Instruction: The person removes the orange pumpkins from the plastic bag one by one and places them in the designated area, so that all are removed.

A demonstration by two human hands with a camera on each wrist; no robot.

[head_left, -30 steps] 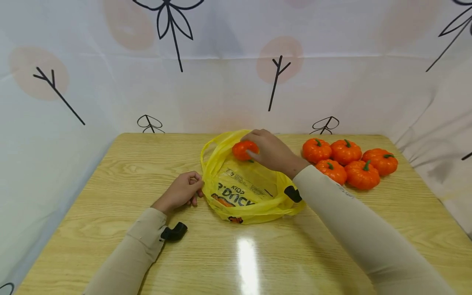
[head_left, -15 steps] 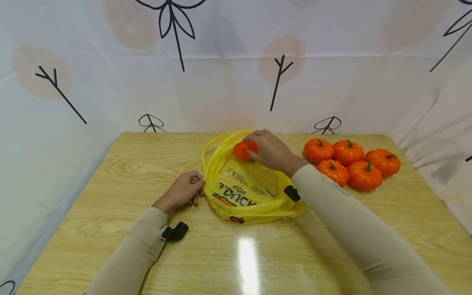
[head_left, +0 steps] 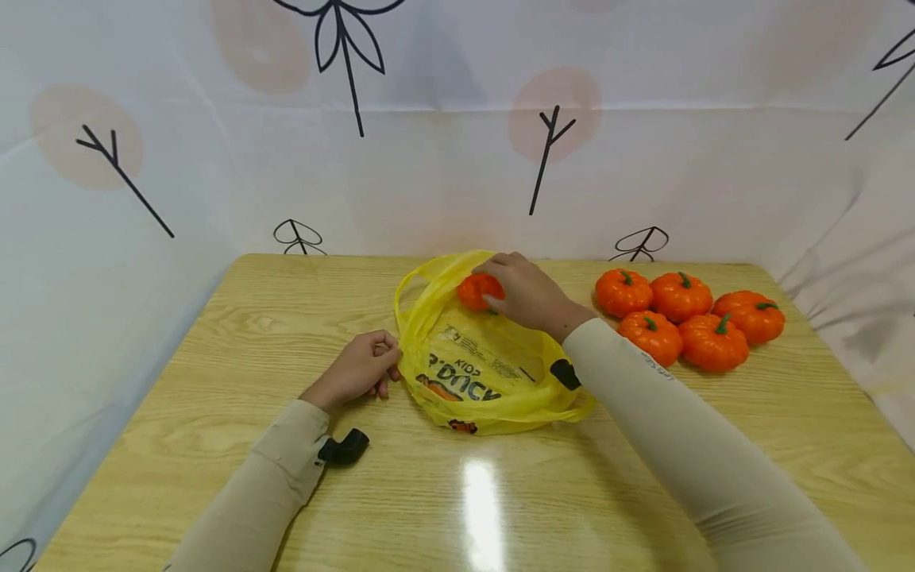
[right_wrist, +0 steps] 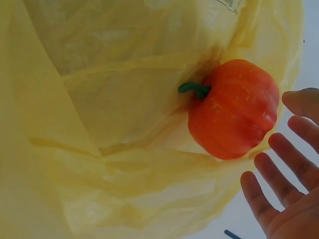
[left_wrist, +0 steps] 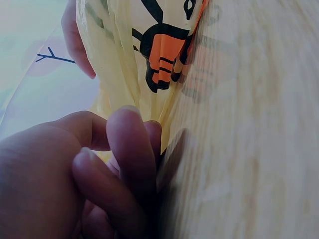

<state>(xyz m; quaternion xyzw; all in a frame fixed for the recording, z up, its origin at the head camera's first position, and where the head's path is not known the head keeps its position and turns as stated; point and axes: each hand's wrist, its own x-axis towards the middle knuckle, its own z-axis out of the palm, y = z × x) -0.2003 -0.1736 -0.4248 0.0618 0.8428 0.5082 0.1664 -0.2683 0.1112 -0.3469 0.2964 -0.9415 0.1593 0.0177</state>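
Observation:
A yellow plastic bag [head_left: 493, 409] lies spread with its mouth open in the middle of the table, dark lettering printed on it. Inside its far side sits a small orange pumpkin [right_wrist: 234, 109] with a green stem. My right hand [head_left: 525, 292] reaches over the bag's far rim beside that pumpkin; in the right wrist view its fingers [right_wrist: 279, 179] are spread, a little apart from the pumpkin. At the bag's left edge, my left hand [head_left: 360, 367] has curled fingers [left_wrist: 129, 149] pinching the yellow plastic close to the tabletop.
Several more orange pumpkins [head_left: 715, 343] stand grouped at the right rear of the wooden table [head_left: 272, 318]. A white cloth backdrop [head_left: 429, 175] with plant drawings hangs behind it. A black wrist mount [head_left: 345, 447] sits by the left sleeve.
The head view has shifted slightly, so the table's contents appear a little further right. Both hands, the bag and the pumpkin in it keep nearly the same positions.

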